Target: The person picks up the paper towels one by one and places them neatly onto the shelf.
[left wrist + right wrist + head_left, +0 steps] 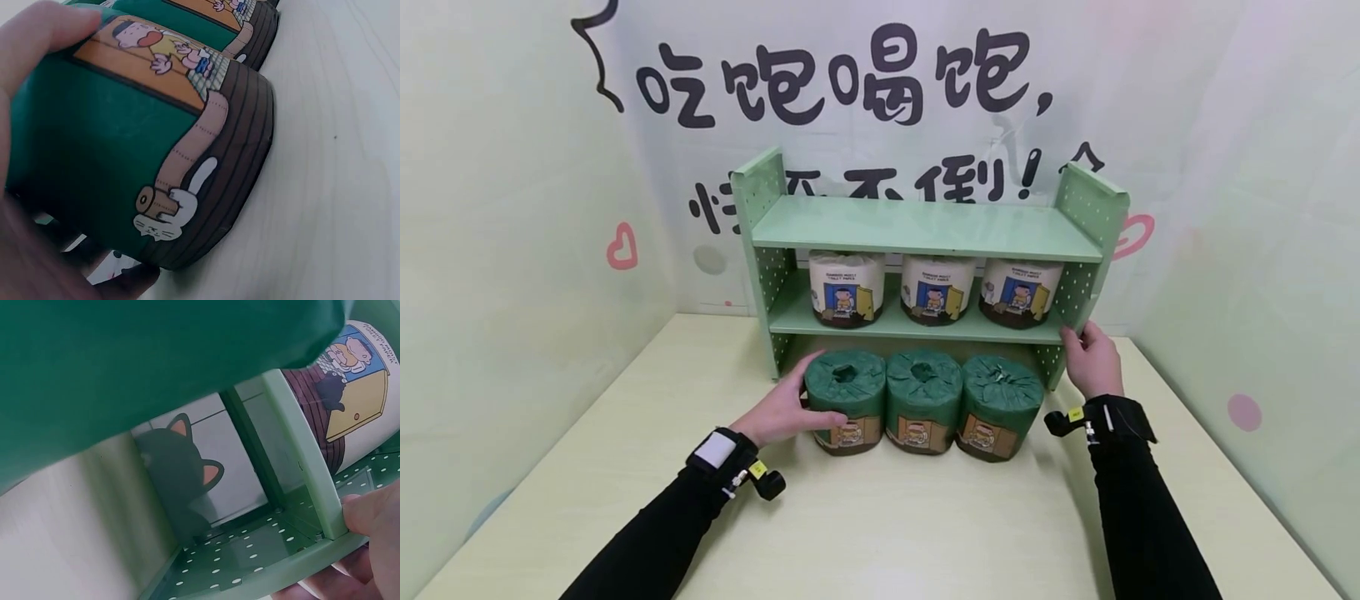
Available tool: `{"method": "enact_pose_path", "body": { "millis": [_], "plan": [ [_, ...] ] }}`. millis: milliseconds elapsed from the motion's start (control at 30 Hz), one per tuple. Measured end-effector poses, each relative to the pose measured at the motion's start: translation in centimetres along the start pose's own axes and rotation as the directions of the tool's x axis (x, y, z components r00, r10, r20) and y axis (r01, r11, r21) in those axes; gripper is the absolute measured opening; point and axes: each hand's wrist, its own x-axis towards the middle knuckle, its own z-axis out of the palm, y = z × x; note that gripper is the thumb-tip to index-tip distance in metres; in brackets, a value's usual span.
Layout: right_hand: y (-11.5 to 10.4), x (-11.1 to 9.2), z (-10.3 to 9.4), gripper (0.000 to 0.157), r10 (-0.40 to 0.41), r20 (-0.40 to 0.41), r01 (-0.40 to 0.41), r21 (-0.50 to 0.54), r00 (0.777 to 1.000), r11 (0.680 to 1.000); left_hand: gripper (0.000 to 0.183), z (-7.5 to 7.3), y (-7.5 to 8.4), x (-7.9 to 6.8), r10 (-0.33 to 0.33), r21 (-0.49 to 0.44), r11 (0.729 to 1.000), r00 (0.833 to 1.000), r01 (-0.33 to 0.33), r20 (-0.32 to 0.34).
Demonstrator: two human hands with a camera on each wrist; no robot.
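Observation:
Three green-wrapped toilet paper rolls (922, 396) stand upright in a row on the table, in front of a pale green shelf (925, 225). My left hand (778, 414) grips the leftmost green roll (94, 144), its thumb across the front and its fingers round the far side. At the shelf's right end, my right hand (1093, 364) holds the edge of the perforated side panel (262, 575), with the thumb near the lower board. Three white toilet paper rolls (934, 287) with cartoon prints stand side by side on the shelf's lower board.
The light wooden table (925, 533) runs up to a printed backdrop (1240, 250) at the back and both sides. Above the white rolls lies the shelf's upper board. Beneath the lower board, a dark cat print (181, 462) shows in the right wrist view.

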Motion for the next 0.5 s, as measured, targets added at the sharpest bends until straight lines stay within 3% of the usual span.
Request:
{"method": "enact_pose_path", "body": {
  "millis": [167,367,500],
  "plan": [
    [0.1,-0.1,0.0,0.039,0.006,-0.004,-0.006,-0.001,1.0,1.0,0.115,0.1,1.4,-0.5,0.003,0.014,1.0,1.0,-0.003,0.031],
    [0.1,-0.1,0.2,0.039,0.008,-0.009,-0.008,0.001,1.0,1.0,0.117,-0.4,-1.0,0.0,-0.014,0.001,1.0,0.999,0.014,0.038],
    [0.2,0.0,0.3,0.039,0.008,-0.008,-0.008,-0.003,1.0,1.0,0.117,-0.7,-1.4,0.1,-0.026,-0.01,1.0,0.999,0.026,0.042]
  ]
}}
